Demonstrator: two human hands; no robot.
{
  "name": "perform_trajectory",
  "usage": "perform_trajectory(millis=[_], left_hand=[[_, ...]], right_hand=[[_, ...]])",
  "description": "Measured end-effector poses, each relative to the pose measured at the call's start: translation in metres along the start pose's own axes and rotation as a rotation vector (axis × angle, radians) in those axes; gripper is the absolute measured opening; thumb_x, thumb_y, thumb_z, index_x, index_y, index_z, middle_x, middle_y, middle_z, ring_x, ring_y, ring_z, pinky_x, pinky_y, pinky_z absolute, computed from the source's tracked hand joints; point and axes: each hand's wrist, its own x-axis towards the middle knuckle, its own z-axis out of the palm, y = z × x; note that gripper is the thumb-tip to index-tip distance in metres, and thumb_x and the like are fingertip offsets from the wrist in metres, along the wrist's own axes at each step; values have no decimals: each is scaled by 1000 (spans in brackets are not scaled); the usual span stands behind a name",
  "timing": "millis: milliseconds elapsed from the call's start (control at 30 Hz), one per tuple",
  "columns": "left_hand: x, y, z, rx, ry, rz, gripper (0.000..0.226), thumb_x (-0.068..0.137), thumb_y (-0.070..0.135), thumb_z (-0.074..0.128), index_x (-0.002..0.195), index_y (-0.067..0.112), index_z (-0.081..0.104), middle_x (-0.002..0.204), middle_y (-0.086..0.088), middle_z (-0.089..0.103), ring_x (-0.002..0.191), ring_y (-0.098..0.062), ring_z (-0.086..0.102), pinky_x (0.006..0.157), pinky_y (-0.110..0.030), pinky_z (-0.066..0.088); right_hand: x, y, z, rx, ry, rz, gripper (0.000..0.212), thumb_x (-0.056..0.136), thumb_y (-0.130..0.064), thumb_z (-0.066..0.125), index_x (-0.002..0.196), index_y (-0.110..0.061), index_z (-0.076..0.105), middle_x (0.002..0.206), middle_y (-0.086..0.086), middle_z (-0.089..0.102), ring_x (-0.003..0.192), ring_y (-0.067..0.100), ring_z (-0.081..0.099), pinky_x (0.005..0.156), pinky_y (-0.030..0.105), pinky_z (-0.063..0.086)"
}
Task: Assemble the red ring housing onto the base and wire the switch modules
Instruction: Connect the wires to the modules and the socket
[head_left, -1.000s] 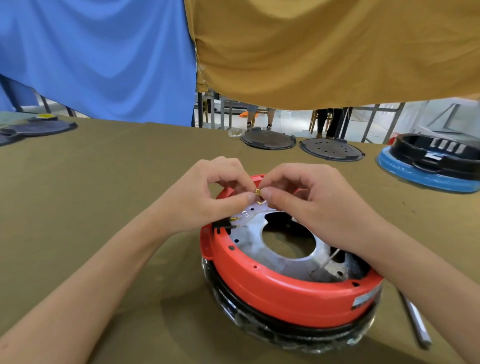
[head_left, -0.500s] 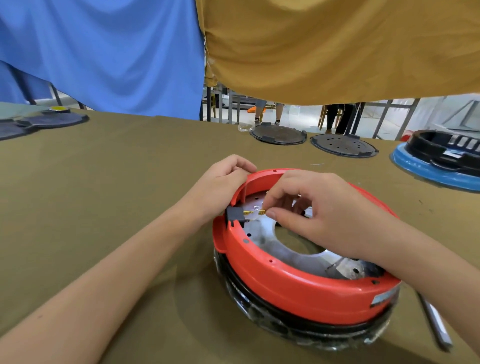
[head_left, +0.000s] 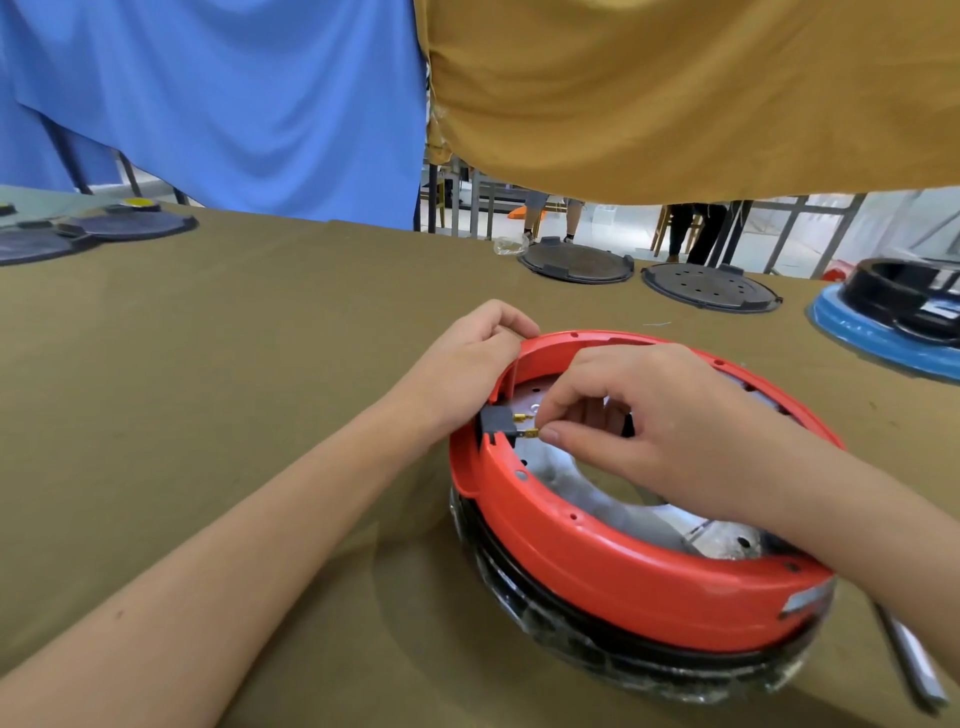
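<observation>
Olive cloth covered the table (head_left: 208, 364), with wide bare room to the left and near side. At right of centre the red ring housing (head_left: 597, 566) sat on its black base (head_left: 613, 654). Curled over the housing's far-left rim, the left hand (head_left: 467, 364) gripped it. Inside the ring, the right hand (head_left: 654, 421) pinched a brass terminal (head_left: 530, 433) at the black switch module (head_left: 497, 423). Two dark discs (head_left: 576, 262) lay along the far edge.

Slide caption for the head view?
Left hand steadies red ring housing; right hand pinches a terminal at the black switch module.
</observation>
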Motion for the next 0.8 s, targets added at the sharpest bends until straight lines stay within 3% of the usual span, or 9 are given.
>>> perform_trajectory(millis=[467, 800], left_hand=[[-1, -1, 4, -37, 27, -7, 24, 96, 5, 39, 104, 10, 61, 88, -10, 54, 71, -15, 46, 65, -30, 36], [-1, -3, 6, -46, 55, -20, 27, 94, 6, 39, 100, 15, 63, 89, -10, 57, 74, -18, 48, 71, -34, 38]], right_hand=[[12, -4, -7, -98, -133, -47, 9, 92, -28, 65, 91, -24, 73, 82, -15, 67, 79, 3, 58, 74, 17, 43], [10, -3, -3, -39, -93, -55, 8, 91, -22, 67, 89, -22, 74, 82, -14, 70, 79, 5, 60, 74, 21, 44]])
